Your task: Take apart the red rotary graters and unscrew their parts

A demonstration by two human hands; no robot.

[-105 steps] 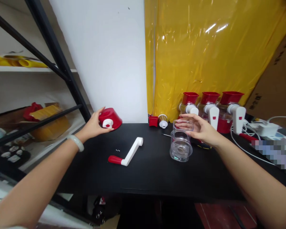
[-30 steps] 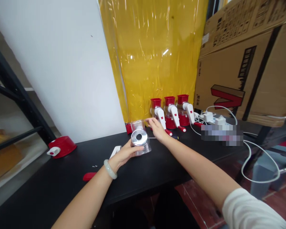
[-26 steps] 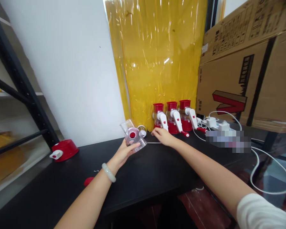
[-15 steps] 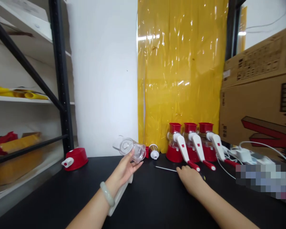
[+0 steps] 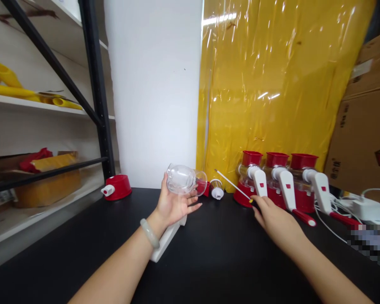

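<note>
The two hands are apart. The left hand (image 5: 176,207) is clamped on a clear plastic housing (image 5: 181,177), a see-through container lying on its side above the tabletop (image 5: 215,261), toward the far edge; some fingers show through its wall. The right hand (image 5: 277,221) is closed round the handle of a screwdriver (image 5: 232,184), whose shaft slants up toward the far edge.

A white crank arm (image 5: 166,244) lies on the tabletop beneath the left wrist. An upturned red base (image 5: 118,188) with a white knob sits at the far left corner. By the far edge, a small red part (image 5: 203,188) lies just beside a grater drum (image 5: 216,188).

Right of these, three assembled graters (image 5: 280,188) stand in a row along the far edge, each with a red hopper over a clear chamber; what the hoppers and chambers hold cannot be made out. On a rack shelf (image 5: 91,171) beyond the left edge, a brown carton (image 5: 53,185) has something red and crumpled at its top.
</note>
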